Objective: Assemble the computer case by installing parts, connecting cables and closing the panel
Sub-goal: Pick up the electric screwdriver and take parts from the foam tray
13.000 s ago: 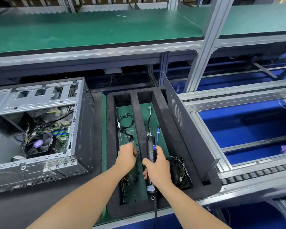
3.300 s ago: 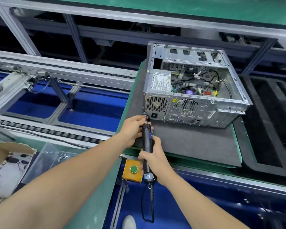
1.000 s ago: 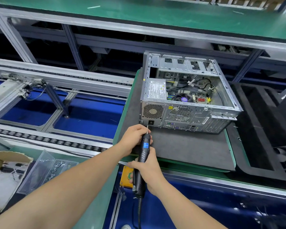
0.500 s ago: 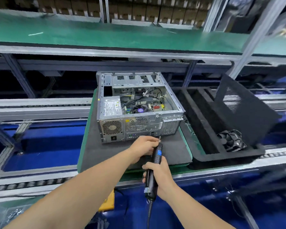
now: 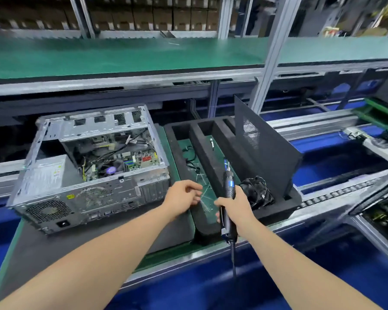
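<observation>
A green board is resting on the conveyor rails. A grey mat is covering the board's left part. The open case is lying directly on that mat, with its rear plate facing the near edge. Just right of the mat, a black foam tray is sitting with a green strip showing between them. Cables are lying on the tray's green floor, a fan is sitting in its right compartment, and a panel is standing upright in a slot. A green shelf is running above.
</observation>
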Demonstrator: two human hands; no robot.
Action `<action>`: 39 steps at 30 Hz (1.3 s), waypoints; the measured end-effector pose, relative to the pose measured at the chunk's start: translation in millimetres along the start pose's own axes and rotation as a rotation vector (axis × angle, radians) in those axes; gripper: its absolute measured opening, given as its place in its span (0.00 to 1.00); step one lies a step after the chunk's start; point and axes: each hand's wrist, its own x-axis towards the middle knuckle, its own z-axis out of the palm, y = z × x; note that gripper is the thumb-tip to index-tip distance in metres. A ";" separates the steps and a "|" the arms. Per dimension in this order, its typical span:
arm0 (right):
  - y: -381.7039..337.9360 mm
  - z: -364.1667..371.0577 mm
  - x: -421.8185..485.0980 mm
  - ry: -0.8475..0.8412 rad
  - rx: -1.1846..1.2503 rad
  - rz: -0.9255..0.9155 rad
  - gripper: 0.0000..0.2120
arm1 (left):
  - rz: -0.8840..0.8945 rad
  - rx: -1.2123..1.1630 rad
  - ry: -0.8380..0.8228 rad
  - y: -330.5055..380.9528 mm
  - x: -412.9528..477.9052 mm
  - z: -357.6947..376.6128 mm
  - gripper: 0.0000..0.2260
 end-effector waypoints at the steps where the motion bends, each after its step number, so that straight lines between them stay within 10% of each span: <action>1: 0.9 -12.4 16.3 0.003 -0.051 -0.018 0.19 | 0.013 0.037 0.044 1.2 8.9 5.1 0.15; 11: 10.9 -45.9 114.7 -0.184 -0.338 -0.183 0.47 | 0.194 0.896 0.076 -4.2 66.5 27.2 0.11; 18: 23.2 -49.1 133.5 -0.253 -0.217 -0.207 0.36 | 0.076 1.683 -0.252 -10.6 106.5 80.1 0.03; 32: 25.9 -55.5 138.2 -0.322 -0.051 -0.169 0.31 | -0.121 1.357 -0.269 -25.6 138.6 99.8 0.05; 39: 28.5 -53.0 140.4 -0.292 -0.080 -0.144 0.30 | -0.108 0.676 0.134 3.1 140.3 75.3 0.04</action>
